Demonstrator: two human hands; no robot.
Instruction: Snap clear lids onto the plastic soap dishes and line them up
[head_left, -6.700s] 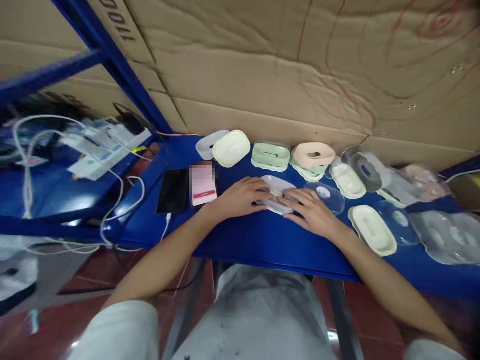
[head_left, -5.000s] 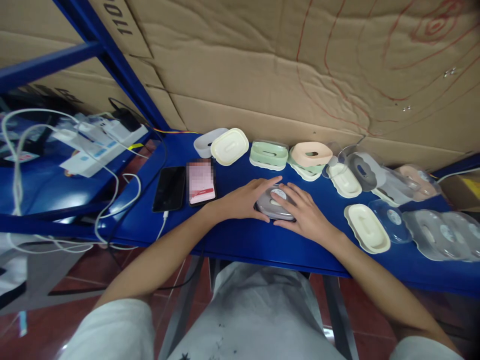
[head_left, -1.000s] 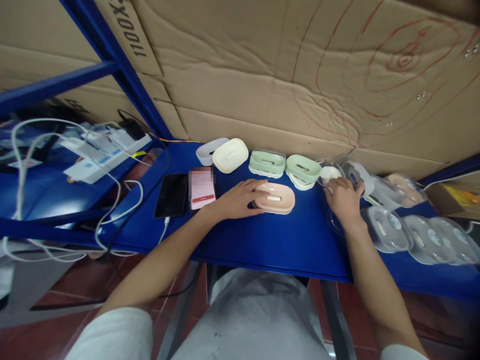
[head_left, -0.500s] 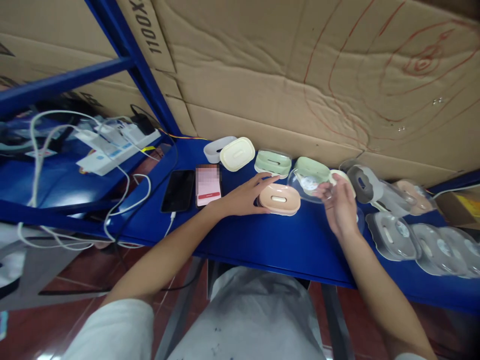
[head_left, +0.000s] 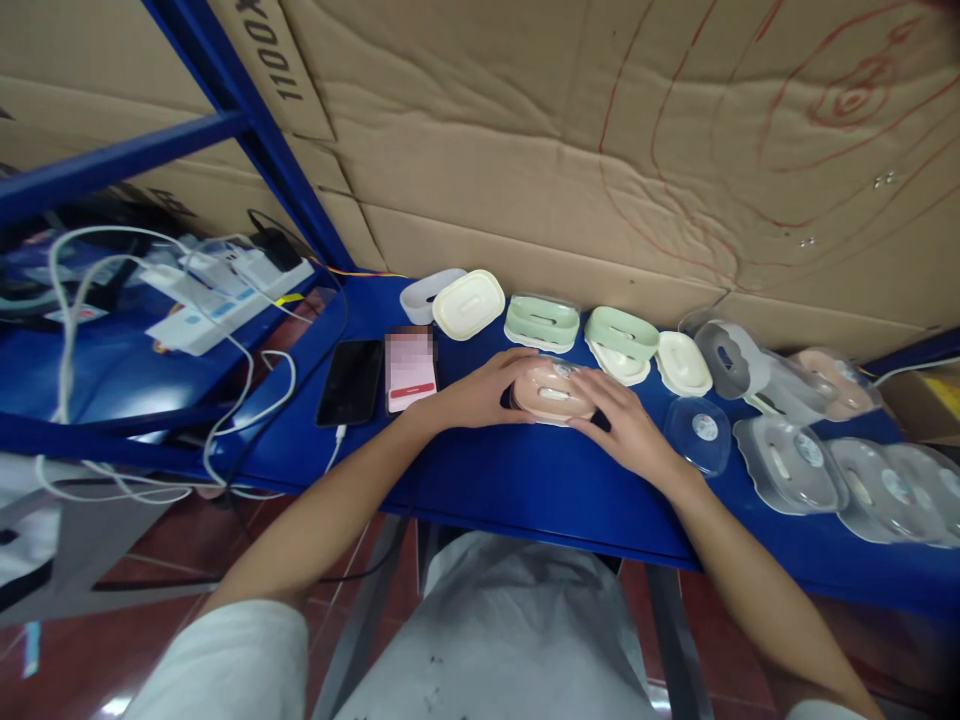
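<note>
A peach soap dish sits on the blue table in front of me, a clear lid with a round sticker lying over it. My left hand curves round the dish's left side, thumb at the near edge and fingers at the far edge. On the right, my right hand grips the lid, its fingers on top and thumb at the near edge. Just behind stand a light green soap dish under a clear cover and another green dish resting on a cream piece.
Two phones lie left, near a white power strip with cables. A cream dish piece leans on a grey one. To the right are a loose clear lid, a cream tray and several lidded grey dishes. Cardboard stands behind.
My right hand has moved left, bringing the clear lid from beside the green dish onto the peach soap dish. My left hand has stayed around the dish.
</note>
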